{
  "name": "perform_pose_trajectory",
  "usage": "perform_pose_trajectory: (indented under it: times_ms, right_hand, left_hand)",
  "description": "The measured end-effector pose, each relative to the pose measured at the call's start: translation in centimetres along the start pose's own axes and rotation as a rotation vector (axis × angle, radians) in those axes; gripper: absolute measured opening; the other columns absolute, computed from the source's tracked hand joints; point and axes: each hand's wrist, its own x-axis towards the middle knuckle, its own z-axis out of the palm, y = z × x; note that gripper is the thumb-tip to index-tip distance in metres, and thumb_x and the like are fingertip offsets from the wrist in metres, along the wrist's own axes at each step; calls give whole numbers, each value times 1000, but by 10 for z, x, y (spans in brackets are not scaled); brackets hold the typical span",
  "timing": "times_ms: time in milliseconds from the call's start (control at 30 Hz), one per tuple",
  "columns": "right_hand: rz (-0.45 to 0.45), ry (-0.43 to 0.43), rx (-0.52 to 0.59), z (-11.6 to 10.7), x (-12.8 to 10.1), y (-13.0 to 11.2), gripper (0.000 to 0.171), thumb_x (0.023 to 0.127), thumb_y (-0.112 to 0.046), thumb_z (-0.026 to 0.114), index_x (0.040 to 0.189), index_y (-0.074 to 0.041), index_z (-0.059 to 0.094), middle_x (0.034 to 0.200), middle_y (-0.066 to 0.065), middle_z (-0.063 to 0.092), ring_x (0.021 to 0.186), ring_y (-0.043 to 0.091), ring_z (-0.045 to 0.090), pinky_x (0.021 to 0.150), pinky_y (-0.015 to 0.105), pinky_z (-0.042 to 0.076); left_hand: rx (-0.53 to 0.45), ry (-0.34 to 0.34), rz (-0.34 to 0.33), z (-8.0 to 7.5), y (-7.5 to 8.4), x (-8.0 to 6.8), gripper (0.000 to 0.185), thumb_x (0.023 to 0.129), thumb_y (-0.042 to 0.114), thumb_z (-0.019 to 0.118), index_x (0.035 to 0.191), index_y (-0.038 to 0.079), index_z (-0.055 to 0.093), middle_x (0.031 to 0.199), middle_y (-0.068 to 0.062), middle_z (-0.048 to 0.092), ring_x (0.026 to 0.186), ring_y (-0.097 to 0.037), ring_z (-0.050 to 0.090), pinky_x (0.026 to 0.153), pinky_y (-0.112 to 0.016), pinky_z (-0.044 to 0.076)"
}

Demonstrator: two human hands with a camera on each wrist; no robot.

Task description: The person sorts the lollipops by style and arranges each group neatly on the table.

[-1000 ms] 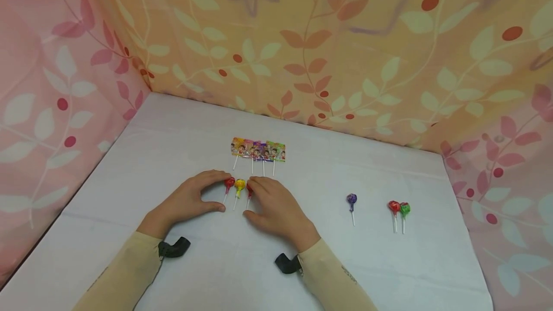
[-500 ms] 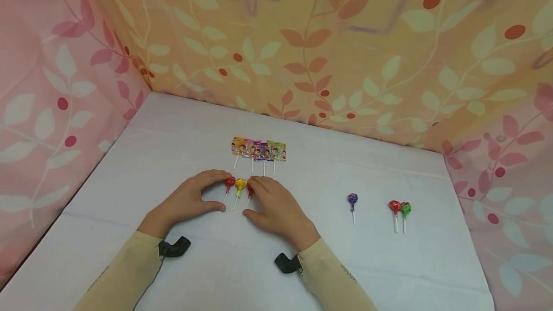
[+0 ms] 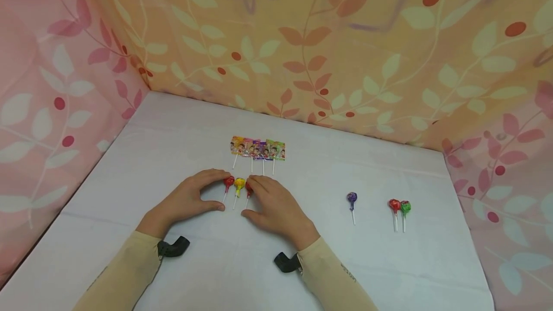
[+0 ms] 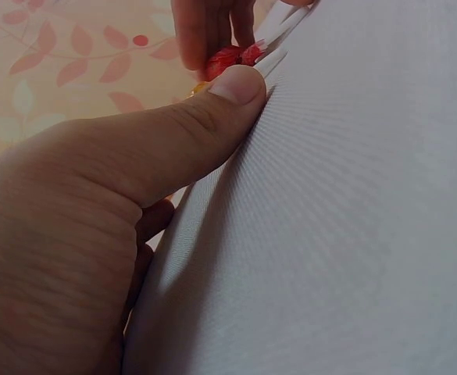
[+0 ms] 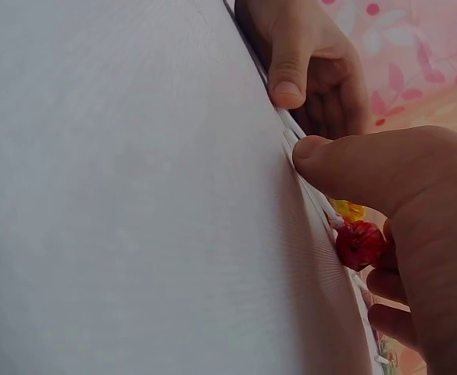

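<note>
A short row of three lollipops lies on the white table between my hands: a red lollipop (image 3: pixel 229 183) on the left, a yellow lollipop (image 3: pixel 239 185) in the middle and a second red lollipop (image 3: pixel 248 189) on the right. My left hand (image 3: pixel 186 203) rests around the left end, its fingertips at the left red head and its thumb apart near the stick. At the other end my right hand (image 3: pixel 276 205) touches the right red lollipop (image 5: pixel 359 244) with its fingers, partly covering it. Its thumb (image 5: pixel 322 152) lies by the sticks.
Behind the hands lie several flat lollipops in printed wrappers (image 3: pixel 258 149), side by side. To the right are a purple lollipop (image 3: pixel 352 198), then a red lollipop (image 3: pixel 394 206) and a green lollipop (image 3: pixel 405 208) together. Patterned cloth (image 3: pixel 302 61) walls the table's back and sides.
</note>
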Motion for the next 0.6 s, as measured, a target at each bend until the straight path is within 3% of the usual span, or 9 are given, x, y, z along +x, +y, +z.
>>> perform_pose_trajectory:
  times_ms: [600]
  right_hand:
    - [-5, 4, -21, -13, -7, 2, 81, 96, -52, 80, 156, -2, 57, 159, 10, 58, 148, 26, 54, 126, 41, 41]
  left_hand:
    - [1, -9, 1, 0, 0, 0, 85, 81, 36, 100, 156, 29, 62, 157, 6, 60, 149, -24, 52, 121, -56, 45]
